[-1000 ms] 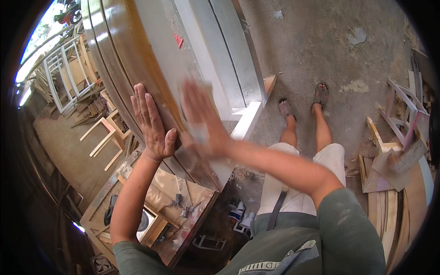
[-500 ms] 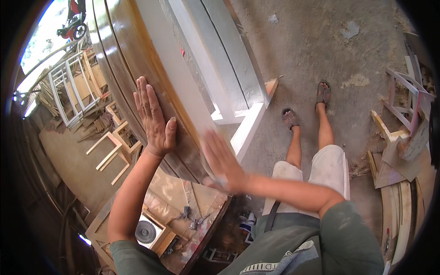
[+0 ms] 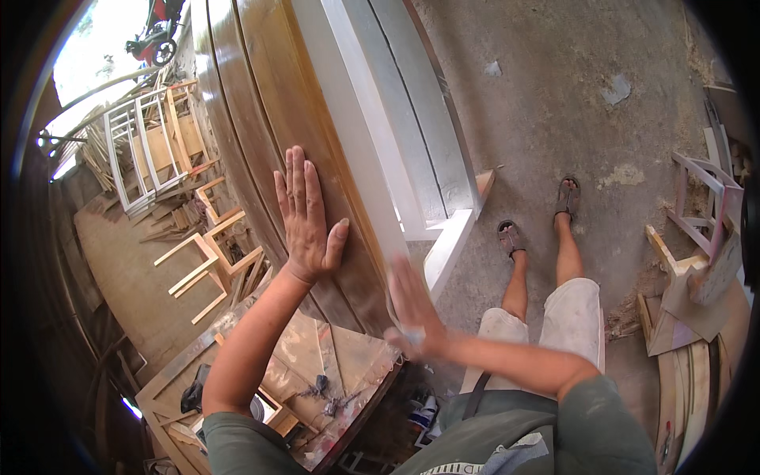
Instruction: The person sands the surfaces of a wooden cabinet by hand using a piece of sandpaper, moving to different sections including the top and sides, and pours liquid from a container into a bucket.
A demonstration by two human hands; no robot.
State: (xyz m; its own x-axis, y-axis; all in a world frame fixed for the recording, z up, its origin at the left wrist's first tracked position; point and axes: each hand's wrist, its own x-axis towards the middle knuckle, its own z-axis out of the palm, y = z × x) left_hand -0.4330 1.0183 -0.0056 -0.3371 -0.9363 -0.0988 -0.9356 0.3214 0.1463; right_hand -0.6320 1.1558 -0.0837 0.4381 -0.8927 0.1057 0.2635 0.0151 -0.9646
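Left hand (image 3: 305, 218) lies flat, fingers spread, on the brown wooden panel (image 3: 269, 95) mid-frame; right hand (image 3: 412, 309), blurred, looks open, lower on its edge.

Not much in the way of packaging is seen here. A few small containers (image 3: 422, 413) are spotted on the floor just under the near edge of the cluttered workbench (image 3: 348, 372), beside the person's leg: they look like little bottles or cans, white and blue, with a dab of red, but they're too small and shadowed for shapes to be told properly. A pale printed patch (image 3: 467, 469) is glimpsed on the shirt at the bottom edge. No signs or screens are seen anywhere.
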